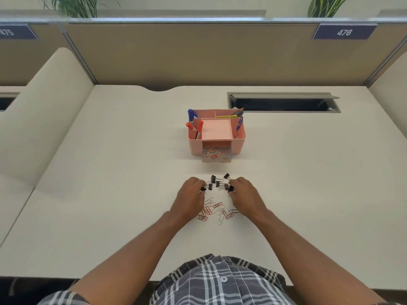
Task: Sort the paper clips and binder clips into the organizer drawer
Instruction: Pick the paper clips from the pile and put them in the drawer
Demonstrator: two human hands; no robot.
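A pink desk organizer (239,140) stands mid-desk. Its clear drawer (217,155) is pulled out toward me and holds several paper clips. Several black binder clips (217,182) lie in a loose group nearer to me. Closer still, a scatter of pink and silver paper clips (217,211) rests between my wrists. My left hand (191,192) pinches a black binder clip (202,189) at its fingertips. My right hand (243,192) pinches another black binder clip (230,188).
Pens, markers and pencils (193,121) stand in the organizer's upper compartments. A long cable slot (284,102) opens in the desk behind it to the right. Tan partition walls (198,53) close off the back and both sides.
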